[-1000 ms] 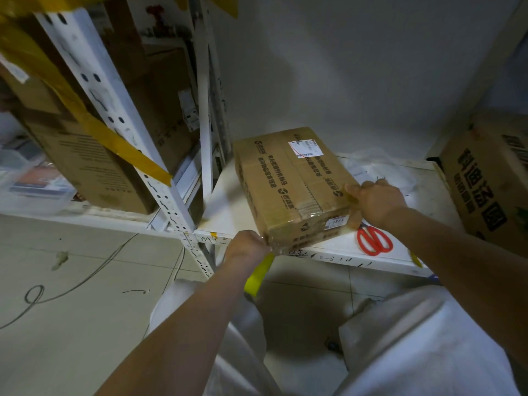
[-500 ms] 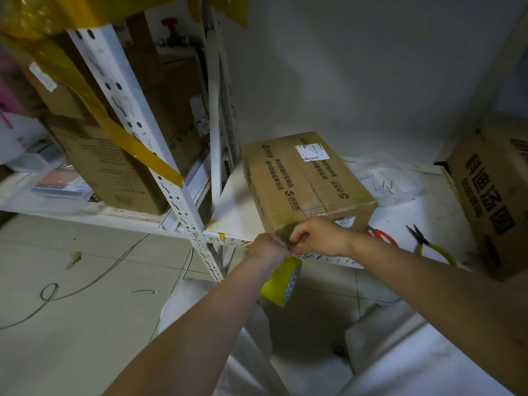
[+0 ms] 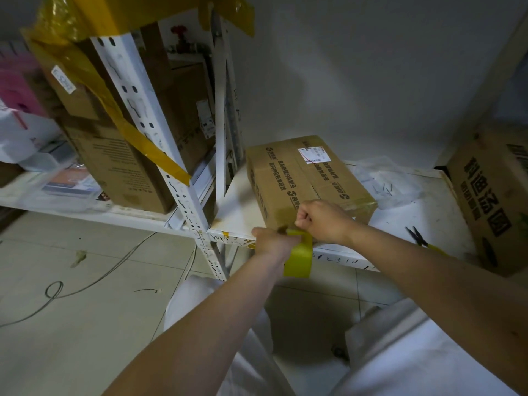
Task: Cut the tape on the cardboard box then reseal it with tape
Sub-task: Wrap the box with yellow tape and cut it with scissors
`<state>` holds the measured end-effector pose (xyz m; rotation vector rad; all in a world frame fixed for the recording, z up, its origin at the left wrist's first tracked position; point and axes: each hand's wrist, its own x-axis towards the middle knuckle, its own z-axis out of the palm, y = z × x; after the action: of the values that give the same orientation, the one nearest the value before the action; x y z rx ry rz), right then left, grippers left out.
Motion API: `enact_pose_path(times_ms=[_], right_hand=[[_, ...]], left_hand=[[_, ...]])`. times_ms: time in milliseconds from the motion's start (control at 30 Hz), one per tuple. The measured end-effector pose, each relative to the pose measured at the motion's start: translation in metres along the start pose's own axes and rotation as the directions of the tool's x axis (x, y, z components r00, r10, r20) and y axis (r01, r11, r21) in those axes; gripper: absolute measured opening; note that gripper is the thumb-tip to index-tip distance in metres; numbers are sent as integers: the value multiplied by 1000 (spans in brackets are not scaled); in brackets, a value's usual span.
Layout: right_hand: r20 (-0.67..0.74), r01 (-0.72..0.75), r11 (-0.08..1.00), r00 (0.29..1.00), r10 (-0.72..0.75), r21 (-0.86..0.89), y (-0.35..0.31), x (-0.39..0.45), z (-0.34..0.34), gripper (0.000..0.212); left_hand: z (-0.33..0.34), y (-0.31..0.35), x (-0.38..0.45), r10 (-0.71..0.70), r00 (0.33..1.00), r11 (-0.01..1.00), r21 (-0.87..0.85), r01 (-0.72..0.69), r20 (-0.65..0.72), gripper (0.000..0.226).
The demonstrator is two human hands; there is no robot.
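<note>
both hands at the box's near corner

the cardboard box (image 3: 303, 178) lies flat at the front left corner of the white shelf (image 3: 428, 212). the left hand (image 3: 273, 242) grips the yellow tape roll (image 3: 298, 257) just below the shelf's front edge. the right hand (image 3: 323, 221) is curled, pinching at the tape's end against the box's near corner. pliers (image 3: 423, 238) lie near the front edge, to the right.

The cardboard box (image 3: 303, 178) in front of me is matt brown card, with a glossy clear film of tape shining along its near right edge and a white paper label (image 3: 313, 155) on top. The tape roll (image 3: 298, 257) is smooth yellow plastic with a slight sheen. The shelf (image 3: 237, 221) board looks painted white, scuffed and stained, on perforated white metal uprights (image 3: 160, 155). A crinkled clear plastic bag (image 3: 385, 181) lies behind. The floor tiles (image 3: 85, 324) look smooth and faintly glossy.
</note>
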<state>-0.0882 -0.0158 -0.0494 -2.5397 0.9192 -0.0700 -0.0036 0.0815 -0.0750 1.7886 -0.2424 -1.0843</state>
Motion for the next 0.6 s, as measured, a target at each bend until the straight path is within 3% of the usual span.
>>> enact_pose_path(times_ms=[67,133,300,433,600], right_hand=[[-12,-4,1000,1000,4,-5,0,0,-2,9],[-23,-1,1000,1000,1,-9,-1,0,-4,9],[10,33,998,999,-32,-59,3,0,-6,10],[16,110,970,994,-109,-217,2,-6,-3,11],[-6,136,978,990,-139,-157,-4,7,-21,12]], left_hand=[[-1,-2,-5,-67,991,996,-48,73,118,59],[-1,-4,-13,-92,974,996,17,91,205,48],[4,-12,-10,-64,981,990,134,39,182,43],[7,-10,-2,-138,980,975,195,108,144,51],[5,-5,11,-228,965,973,71,220,131,42]])
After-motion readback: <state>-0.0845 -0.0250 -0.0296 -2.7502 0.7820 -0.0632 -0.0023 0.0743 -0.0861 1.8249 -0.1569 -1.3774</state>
